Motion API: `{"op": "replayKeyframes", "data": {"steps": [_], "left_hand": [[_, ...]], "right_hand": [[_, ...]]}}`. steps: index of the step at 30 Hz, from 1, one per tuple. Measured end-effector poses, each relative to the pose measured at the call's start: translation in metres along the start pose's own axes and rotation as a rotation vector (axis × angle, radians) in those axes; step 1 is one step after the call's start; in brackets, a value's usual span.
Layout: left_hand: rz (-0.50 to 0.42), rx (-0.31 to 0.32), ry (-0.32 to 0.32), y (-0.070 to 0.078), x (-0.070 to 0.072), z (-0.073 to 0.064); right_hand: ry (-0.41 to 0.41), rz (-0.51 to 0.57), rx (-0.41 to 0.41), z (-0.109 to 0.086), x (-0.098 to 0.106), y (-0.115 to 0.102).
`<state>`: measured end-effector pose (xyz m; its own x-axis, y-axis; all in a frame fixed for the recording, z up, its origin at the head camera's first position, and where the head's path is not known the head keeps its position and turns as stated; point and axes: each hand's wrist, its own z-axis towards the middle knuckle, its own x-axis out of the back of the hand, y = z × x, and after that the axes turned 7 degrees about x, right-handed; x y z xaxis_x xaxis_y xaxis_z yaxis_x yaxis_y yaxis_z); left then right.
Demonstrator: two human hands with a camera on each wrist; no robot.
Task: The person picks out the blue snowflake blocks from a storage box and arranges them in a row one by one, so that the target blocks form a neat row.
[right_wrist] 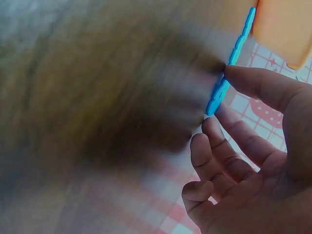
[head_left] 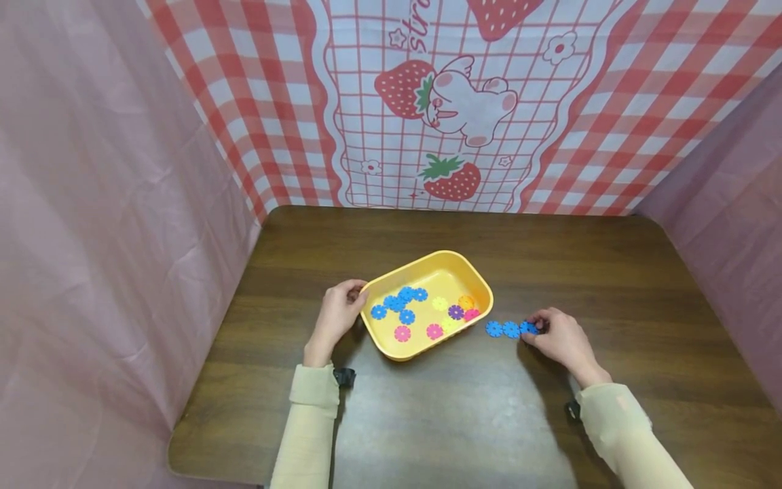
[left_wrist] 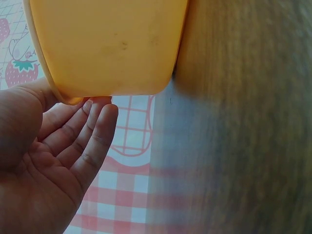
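My left hand (head_left: 336, 316) grips the rim of a yellow plastic basin (head_left: 455, 261) at its left end. In the left wrist view, the thumb goes over the rim while the fingers (left_wrist: 100, 129) lie under its lip, against the outer wall. Right of the basin, my right hand (head_left: 562, 343) pinches the near end of a row of three joined blue snowflake discs (head_left: 510, 329). The right wrist view shows this blue row (right_wrist: 239, 46) edge-on, low over the table, with the thumb on it and other fingers curled beside it.
Inside the basin are a cluster of blue discs (head_left: 400, 299) and loose pink (head_left: 402, 333), purple (head_left: 455, 312), orange (head_left: 466, 302) and yellow discs. The brown wooden table (head_left: 641, 285) meets a red-checked strawberry cloth (head_left: 470, 129) behind, with pink curtains (head_left: 104, 204) at both sides.
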<state>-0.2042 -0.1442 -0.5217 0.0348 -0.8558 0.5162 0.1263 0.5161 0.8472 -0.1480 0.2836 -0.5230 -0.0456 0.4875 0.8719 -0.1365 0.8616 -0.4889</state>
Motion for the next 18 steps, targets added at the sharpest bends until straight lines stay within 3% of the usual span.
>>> {"op": "replayKeyframes", "data": {"steps": [18], "left_hand": [[0.002,0.012,-0.004,-0.0019,-0.0002,0.0001]], "right_hand": [[0.019,0.035,0.017,-0.0048,0.0036,-0.0045]]}}
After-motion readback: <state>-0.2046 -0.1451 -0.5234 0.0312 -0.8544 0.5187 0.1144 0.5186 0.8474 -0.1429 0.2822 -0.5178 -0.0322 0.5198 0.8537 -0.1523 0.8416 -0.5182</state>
